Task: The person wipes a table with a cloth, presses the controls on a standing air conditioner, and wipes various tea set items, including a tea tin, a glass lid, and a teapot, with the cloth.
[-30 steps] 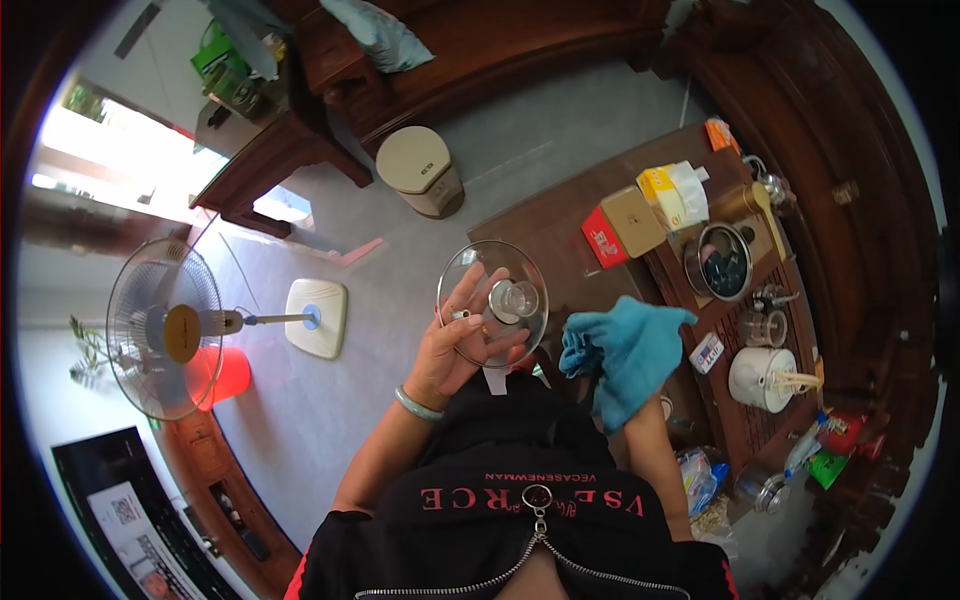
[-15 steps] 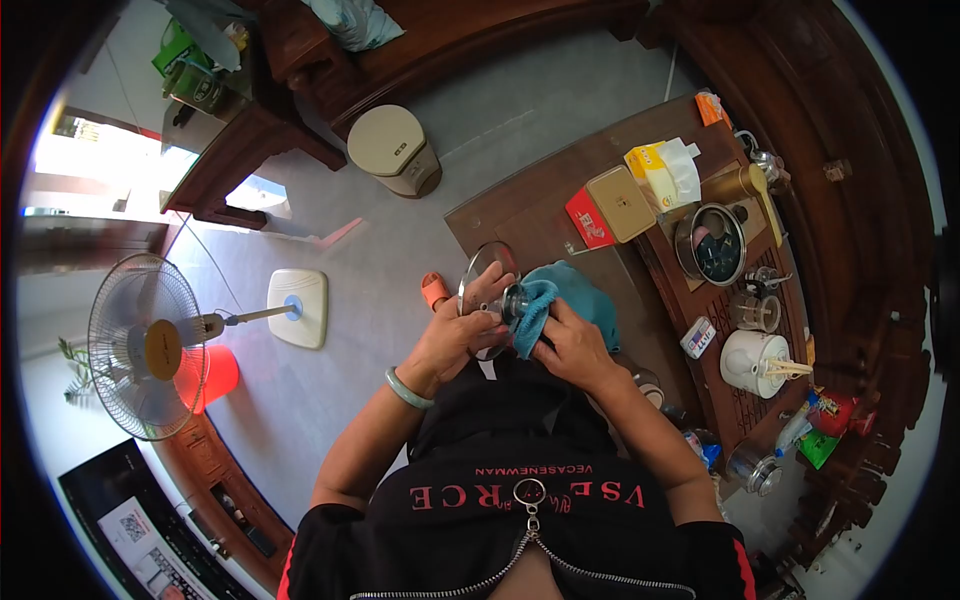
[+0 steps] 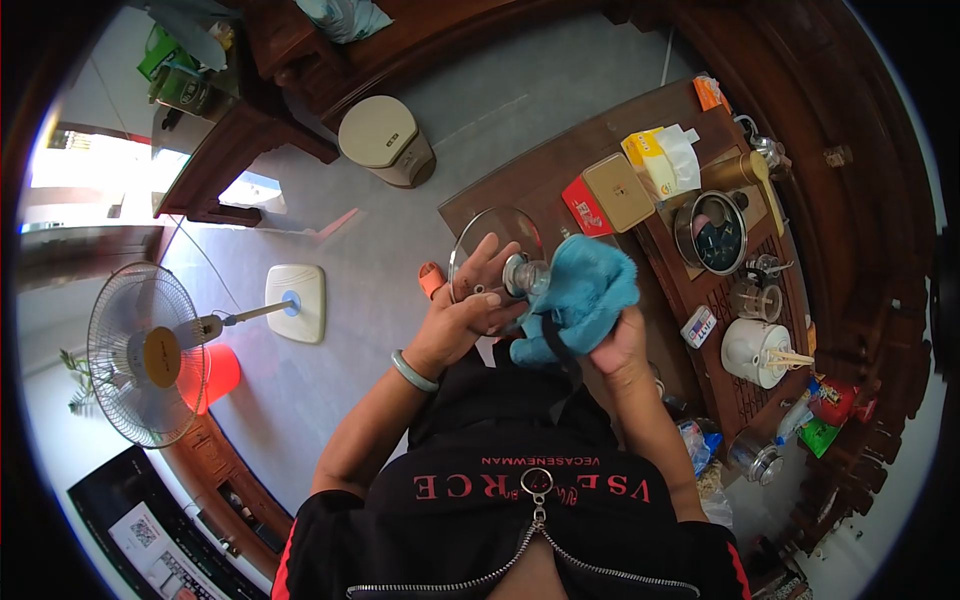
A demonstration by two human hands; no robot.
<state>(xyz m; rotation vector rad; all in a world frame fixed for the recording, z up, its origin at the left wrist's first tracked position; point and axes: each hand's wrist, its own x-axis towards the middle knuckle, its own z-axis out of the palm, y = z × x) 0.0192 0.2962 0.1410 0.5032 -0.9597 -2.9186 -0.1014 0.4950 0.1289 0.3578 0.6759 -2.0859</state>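
In front of my body, my left hand [image 3: 470,310] holds a round clear glass lid [image 3: 525,276] with a metal rim and a knob at its centre. Its fingers are spread against the lid and partly show through the glass. To the right, my right hand [image 3: 622,345] grips a fluffy blue cloth [image 3: 592,290], its fingers mostly hidden behind the fabric. The cloth is bunched close beside the knob; whether it touches the knob I cannot tell. A dark strap [image 3: 562,362] hangs down from the cloth.
On the wooden table to the right stand a red-and-gold box [image 3: 607,195], a yellow tissue pack [image 3: 660,165], a metal pot [image 3: 711,232] and a white kettle-like pot [image 3: 752,352]. A beige bin [image 3: 385,140] and a standing fan [image 3: 150,352] are on the floor.
My right hand has moved right and turned, drawing the cloth off the lid's knob, which now shows. The cloth is more spread out. My left hand still holds the lid, fingers wider apart.
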